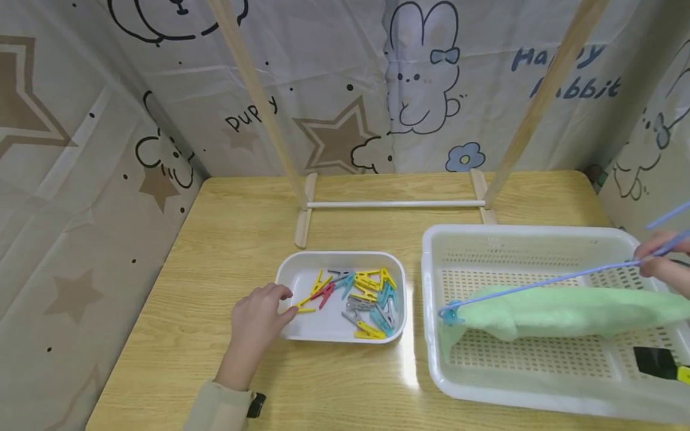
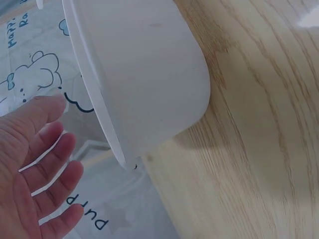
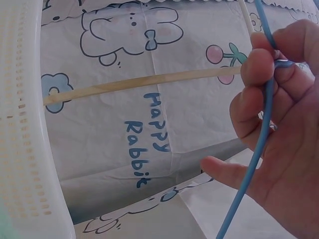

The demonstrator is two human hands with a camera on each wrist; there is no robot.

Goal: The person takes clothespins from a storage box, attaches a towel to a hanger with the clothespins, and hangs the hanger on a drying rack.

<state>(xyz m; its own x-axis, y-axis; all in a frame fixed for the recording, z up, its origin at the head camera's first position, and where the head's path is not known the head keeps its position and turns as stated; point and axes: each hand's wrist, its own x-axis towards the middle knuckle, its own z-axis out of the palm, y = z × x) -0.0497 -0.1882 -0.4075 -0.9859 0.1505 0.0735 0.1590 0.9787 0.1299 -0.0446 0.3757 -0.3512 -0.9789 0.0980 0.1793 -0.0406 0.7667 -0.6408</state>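
Observation:
My left hand (image 1: 259, 314) reaches over the left rim of a white tray (image 1: 287, 328), its thumb and fingers apart. The tray holds several yellow, blue, grey and red clothespins (image 1: 326, 293). In the left wrist view the fingers (image 2: 57, 154) curve loosely beside the tray's outer wall, with nothing between them. My right hand (image 1: 665, 263) pinches a thin blue clothes hanger (image 1: 544, 280) at the right. The hanger slants down to a blue clothespin (image 1: 451, 312) at the left end of a light green cloth (image 1: 560, 311). Curled fingertips grip the hanger in the right wrist view.
The green cloth lies along a large white perforated basket (image 1: 431, 359) on the wooden table (image 1: 215, 239). A black and yellow item (image 1: 654, 362) is at the basket's right. Behind stands a wooden rack with a white crossbar (image 1: 396, 204). Printed cloth walls (image 1: 334, 72) surround the table.

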